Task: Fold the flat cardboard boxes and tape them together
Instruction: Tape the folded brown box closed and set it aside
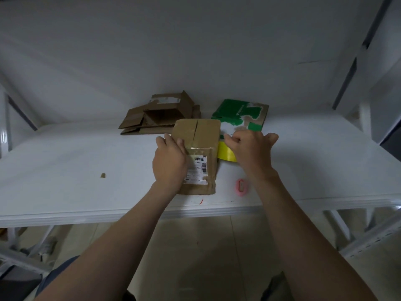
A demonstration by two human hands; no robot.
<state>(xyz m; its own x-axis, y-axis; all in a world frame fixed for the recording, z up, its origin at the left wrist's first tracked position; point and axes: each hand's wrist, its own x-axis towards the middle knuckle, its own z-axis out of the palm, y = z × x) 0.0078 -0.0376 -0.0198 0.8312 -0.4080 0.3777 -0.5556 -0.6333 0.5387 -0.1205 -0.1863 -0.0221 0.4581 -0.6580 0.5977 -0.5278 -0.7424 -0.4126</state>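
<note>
While the box (196, 148) is being taped: it stands folded at centre frame on the tabletop (86, 170).
Left grip (169, 161): fingers laid flat on the box's left side, apparently steadying it.
Right grip (249, 148): fingers curled round the yellow tape roll (224, 152), just beside the box's right edge.
Outstanding: brown cardboard (152, 118), upper centre, and green cardboard (238, 114), to its right, not yet assembled.
Progress: judged early; one box formed, sealing unfinished.

A white table (65, 170) spans the middle of the frame against a plain pale wall (173, 40), under dim, even light. Beige floor tiles (206, 246) show below its front edge, with white metal racking (368, 240) at lower right and a dark slanted bar (347, 83) at upper right.
</note>
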